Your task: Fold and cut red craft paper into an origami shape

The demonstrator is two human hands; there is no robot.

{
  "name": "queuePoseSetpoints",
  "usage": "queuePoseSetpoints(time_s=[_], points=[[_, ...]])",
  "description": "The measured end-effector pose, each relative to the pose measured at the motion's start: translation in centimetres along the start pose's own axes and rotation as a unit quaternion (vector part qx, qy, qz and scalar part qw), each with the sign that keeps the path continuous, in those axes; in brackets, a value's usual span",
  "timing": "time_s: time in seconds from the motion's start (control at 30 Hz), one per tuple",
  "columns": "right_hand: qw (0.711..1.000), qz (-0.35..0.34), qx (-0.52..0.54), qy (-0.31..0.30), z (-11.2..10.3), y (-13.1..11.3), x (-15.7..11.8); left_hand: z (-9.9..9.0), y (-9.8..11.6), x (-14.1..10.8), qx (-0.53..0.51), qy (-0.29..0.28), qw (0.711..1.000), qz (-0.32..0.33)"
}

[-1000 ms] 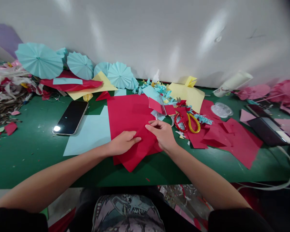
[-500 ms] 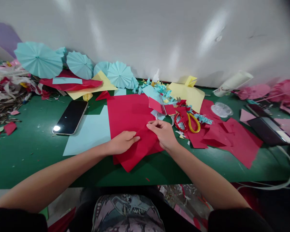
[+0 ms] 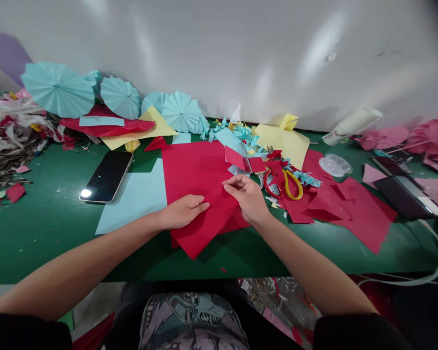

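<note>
A loose sheet of red paper (image 3: 199,236) lies at an angle over a larger red sheet (image 3: 193,163) near the table's front. My left hand (image 3: 182,211) grips the angled sheet at its left side, thumb on top and the other fingers partly hidden. At the sheet's upper right corner, my right hand (image 3: 246,197) pinches the paper between thumb and forefinger. Light blue paper (image 3: 135,204) sticks out from under the larger red sheet on the left.
A phone (image 3: 107,176) lies left of the papers. Red-handled scissors (image 3: 270,187) and yellow-handled scissors (image 3: 294,187) rest among scraps at right. Pleated blue paper rounds (image 3: 182,112) lean on the wall. A white roll (image 3: 352,126) stands back right.
Both hands keep their hold on the red sheet. My right hand has shifted very slightly up, and my left hand slightly up and left.
</note>
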State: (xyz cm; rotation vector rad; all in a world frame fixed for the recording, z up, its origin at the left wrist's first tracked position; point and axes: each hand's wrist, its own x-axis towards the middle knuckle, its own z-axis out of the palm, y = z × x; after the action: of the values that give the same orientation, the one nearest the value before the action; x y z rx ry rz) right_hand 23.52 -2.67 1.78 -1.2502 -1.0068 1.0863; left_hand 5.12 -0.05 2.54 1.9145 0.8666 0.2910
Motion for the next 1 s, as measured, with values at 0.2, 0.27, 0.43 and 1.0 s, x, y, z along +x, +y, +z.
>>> queuePoseSetpoints(time_s=[0.2,0.27,0.43,1.0], points=[[0.998,0.06,0.021,-0.015,1.0,0.5,-0.7,0.4,-0.2,0.1,0.005,0.188,0.982,-0.034],[0.994,0.081,-0.011,-0.071,1.4,0.6,-1.2,0.6,-0.2,0.0,0.003,0.225,0.974,-0.036],[0.993,0.063,-0.06,-0.077,1.6,0.7,-1.7,1.4,-0.1,-0.2,0.003,0.254,0.967,-0.031],[0.995,0.036,-0.088,-0.026,1.2,-0.1,-1.5,1.7,0.4,-0.4,-0.099,0.242,0.964,-0.041]])
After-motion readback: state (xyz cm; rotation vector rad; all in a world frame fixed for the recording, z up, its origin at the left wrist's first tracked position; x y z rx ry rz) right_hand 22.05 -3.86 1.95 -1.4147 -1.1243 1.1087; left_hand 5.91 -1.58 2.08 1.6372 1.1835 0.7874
